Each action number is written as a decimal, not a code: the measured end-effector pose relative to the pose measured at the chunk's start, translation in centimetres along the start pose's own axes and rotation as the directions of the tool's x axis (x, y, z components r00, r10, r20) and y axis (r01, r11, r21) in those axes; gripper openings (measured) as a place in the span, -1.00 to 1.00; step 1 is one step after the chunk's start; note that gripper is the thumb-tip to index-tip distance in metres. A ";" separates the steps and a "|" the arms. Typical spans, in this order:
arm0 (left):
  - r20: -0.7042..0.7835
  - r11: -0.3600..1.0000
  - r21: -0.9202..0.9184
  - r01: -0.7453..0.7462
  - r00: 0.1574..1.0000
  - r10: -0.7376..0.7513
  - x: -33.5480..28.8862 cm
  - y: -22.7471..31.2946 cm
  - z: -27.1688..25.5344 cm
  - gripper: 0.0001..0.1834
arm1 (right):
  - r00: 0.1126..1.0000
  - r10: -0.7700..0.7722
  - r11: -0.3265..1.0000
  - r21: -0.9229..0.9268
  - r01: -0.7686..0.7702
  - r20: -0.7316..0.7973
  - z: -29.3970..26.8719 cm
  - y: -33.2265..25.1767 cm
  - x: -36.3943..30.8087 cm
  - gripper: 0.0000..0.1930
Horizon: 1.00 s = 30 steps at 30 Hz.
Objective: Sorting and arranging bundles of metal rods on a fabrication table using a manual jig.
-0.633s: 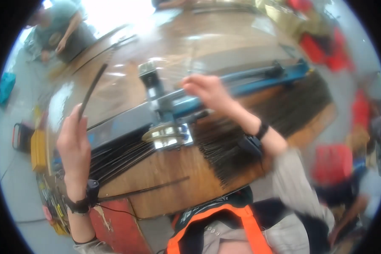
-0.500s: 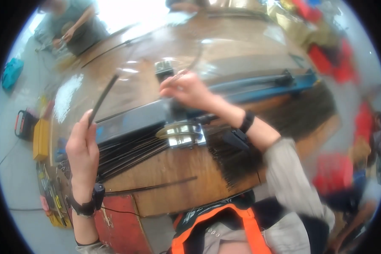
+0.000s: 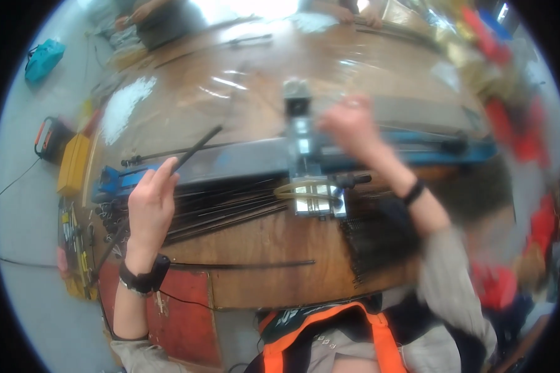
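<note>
- While your left hand (image 3: 150, 202) is closed round a thin dark rod (image 3: 198, 148), the rod tips toward the far right, on the left side of the table (image 3: 280, 286).
- Your right hand (image 3: 353, 127) is blurred, just right of the tall silver machine (image 3: 302, 133). Its fingers look curled, but it is too blurry to tell if they hold anything.
- To handle the rod well, grip it firmly but don't squeeze too hard, so it won't twist or slip. Watch its far tip, because a long stick can bump things you aren't looking at.
- Go slowly around the machine. Mind the bendy yellowish tube (image 3: 283, 191) on its near side and the long blue rail (image 3: 479, 152) on the right.
- Don't snag your wrist straps on the other rods. A loose bundle (image 3: 230, 211) lies left of the machine, a dark pile (image 3: 373, 248) lies right, and one single rod (image 3: 249, 265) lies near you.
- As for containers, a yellow box (image 3: 73, 165) stands at the left; you can't see inside it. Nearer, a yellow holder (image 3: 84, 289) seems to have hand tools (image 3: 74, 239) in it. On the far left floor is a teal bag (image 3: 45, 60), and what's inside is hidden.
</note>
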State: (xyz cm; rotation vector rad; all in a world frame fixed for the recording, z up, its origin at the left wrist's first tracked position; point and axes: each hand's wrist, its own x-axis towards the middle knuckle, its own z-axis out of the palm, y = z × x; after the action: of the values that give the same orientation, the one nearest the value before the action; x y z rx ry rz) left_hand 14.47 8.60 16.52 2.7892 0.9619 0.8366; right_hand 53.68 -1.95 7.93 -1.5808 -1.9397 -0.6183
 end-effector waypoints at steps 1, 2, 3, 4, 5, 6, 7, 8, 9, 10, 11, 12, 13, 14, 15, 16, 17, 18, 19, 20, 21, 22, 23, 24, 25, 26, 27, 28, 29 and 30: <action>0.002 1.000 0.014 0.015 1.000 -0.016 0.0 -0.5 0.3 -0.67 | 0.999 -0.005 0.998 -0.061 0.003 -0.034 -1.8 1.4 -2.1 -0.89; 0.033 1.000 0.027 -0.002 0.999 0.001 0.1 -0.7 0.8 -0.69 | 0.998 -0.006 0.989 -0.145 -0.003 -0.063 -3.1 3.1 -4.6 -0.88; 0.064 0.999 0.042 -0.015 0.998 0.012 0.2 -1.0 1.3 -0.70 | 0.997 0.041 0.984 -0.173 -0.052 -0.069 -4.8 4.7 -6.7 -0.90; 0.096 0.998 0.058 -0.026 0.995 0.020 0.4 -1.3 2.0 -0.71 | 0.991 0.136 0.958 -0.255 -0.134 -0.009 -7.3 6.5 -8.9 -0.92; 0.098 0.996 0.045 -0.080 0.992 0.075 0.8 -1.0 3.2 -0.74 | 0.992 0.113 0.950 -0.288 -0.124 -0.055 -9.3 7.3 -10.1 -0.92; 0.087 0.990 0.023 -0.141 0.987 0.138 1.9 0.1 5.0 -0.77 | 0.991 0.128 0.936 -0.325 -0.137 -0.049 -11.6 8.8 -11.9 -0.91; 0.107 0.978 -0.002 -0.208 0.972 0.207 3.5 1.7 6.9 -0.86 | 0.965 0.256 0.903 -0.341 -0.260 -0.060 -12.8 10.6 -14.6 -0.95; 0.092 0.957 -0.037 -0.288 0.952 0.290 4.6 2.8 8.9 -0.80 | 0.964 0.261 0.901 -0.347 -0.261 -0.049 -12.9 10.5 -14.7 -0.97; 0.074 0.932 -0.093 -0.350 0.931 0.357 5.7 3.8 10.9 -0.87 | 0.964 0.265 0.899 -0.351 -0.261 -0.037 -13.2 10.4 -14.6 -0.98; 0.075 0.932 -0.085 -0.352 0.931 0.358 6.7 4.6 12.2 -0.89 | 0.956 0.284 0.906 -0.308 -0.291 -0.068 -12.6 10.4 -14.8 -0.97; 0.064 0.924 -0.102 -0.370 0.924 0.377 7.7 5.0 13.3 -0.90 | 0.946 0.312 0.899 -0.292 -0.325 -0.093 -13.0 10.2 -14.9 -0.95; 0.066 0.935 -0.060 -0.350 0.933 0.354 7.5 4.6 13.6 -0.90 | 0.940 0.334 0.901 -0.268 -0.340 -0.069 -12.9 9.9 -14.6 -0.95; 0.061 0.936 -0.099 -0.338 0.937 0.345 7.2 4.4 14.0 -0.89 | 0.931 0.362 0.895 -0.265 -0.360 -0.041 -13.1 9.6 -14.6 -0.94; 0.054 0.935 -0.136 -0.327 0.940 0.337 7.0 4.1 14.2 -0.88 | 0.937 0.347 0.904 -0.248 -0.348 -0.050 -12.7 9.8 -14.6 -0.94; 0.056 0.939 -0.124 -0.321 0.942 0.330 7.1 4.3 14.3 -0.88 | 0.936 0.346 0.905 -0.241 -0.351 -0.065 -12.5 10.3 -15.1 -0.93; 0.073 0.946 -0.131 -0.298 0.948 0.309 6.9 4.5 14.6 -0.87 | 0.933 0.353 0.902 -0.236 -0.360 -0.075 -12.4 10.5 -15.6 -0.93; 0.088 0.951 -0.139 -0.275 0.953 0.288 6.9 4.7 14.7 -0.85 | 0.929 0.359 0.900 -0.232 -0.369 -0.086 -12.1 10.7 -15.8 -0.92; 0.102 0.956 -0.146 -0.253 0.958 0.269 6.9 4.8 14.8 -0.84 | 0.929 0.361 0.901 -0.225 -0.371 -0.086 -11.7 10.9 -15.8 -0.92; 0.105 0.957 -0.141 -0.252 0.958 0.267 6.9 4.8 14.9 -0.84 | 0.936 0.336 0.909 -0.221 -0.352 -0.108 -11.4 11.1 -15.8 -0.93; 0.079 0.957 -0.158 -0.243 0.963 0.258 6.9 4.7 14.9 -0.82 | 0.942 0.310 0.917 -0.220 -0.333 -0.132 -11.3 11.1 -15.6 -0.93; 0.051 0.956 -0.176 -0.236 0.967 0.249 6.8 4.7 14.9 -0.80 | 0.946 0.284 0.923 -0.221 -0.313 -0.156 -11.2 11.0 -15.5 -0.93; 0.023 0.953 -0.195 -0.231 0.971 0.239 6.8 4.7 14.9 -0.79 | 0.946 0.282 0.924 -0.221 -0.312 -0.159 -11.2 11.0 -15.6 -0.93; 0.019 0.953 -0.192 -0.233 0.970 0.241 6.7 4.7 14.9 -0.79 | 0.941 0.304 0.918 -0.219 -0.332 -0.149 -11.2 10.9 -15.7 -0.94; 0.006 0.952 -0.206 -0.227 0.972 0.233 6.6 4.9 14.9 -0.78 | 0.935 0.326 0.911 -0.218 -0.350 -0.140 -11.2 10.9 -15.9 -0.94; -0.007 0.950 -0.220 -0.222 0.974 0.226 6.6 5.0 14.8 -0.78 | 0.929 0.347 0.904 -0.217 -0.368 -0.130 -11.3 10.9 -16.0 -0.94; -0.019 0.946 -0.239 -0.218 0.975 0.220 6.5 5.1 14.8 -0.77 | 0.929 0.345 0.903 -0.222 -0.367 -0.133 -11.3 10.8 -16.2 -0.94; -0.024 0.945 -0.241 -0.223 0.974 0.224 6.5 5.2 14.8 -0.77 | 0.927 0.352 0.898 -0.235 -0.373 -0.126 -11.4 10.7 -16.3 -0.95; -0.050 0.945 -0.237 -0.223 0.975 0.218 6.4 5.2 14.7 -0.77 | 0.925 0.361 0.891 -0.249 -0.379 -0.119 -11.5 10.5 -16.4 -0.92; -0.076 0.946 -0.235 -0.225 0.974 0.213 6.4 5.2 14.7 -0.76 | 0.922 0.370 0.884 -0.264 -0.387 -0.113 -11.8 10.5 -16.5 -0.88; -0.102 0.945 -0.234 -0.228 0.973 0.209 6.4 5.2 14.7 -0.76 | 0.921 0.372 0.880 -0.273 -0.390 -0.116 -12.1 10.2 -16.7 -0.88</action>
State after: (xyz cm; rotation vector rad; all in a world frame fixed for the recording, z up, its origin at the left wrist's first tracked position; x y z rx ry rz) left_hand 29.12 9.72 8.34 2.6963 0.5186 1.0182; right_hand 67.81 -19.96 5.69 -2.0330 -1.4763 -0.7963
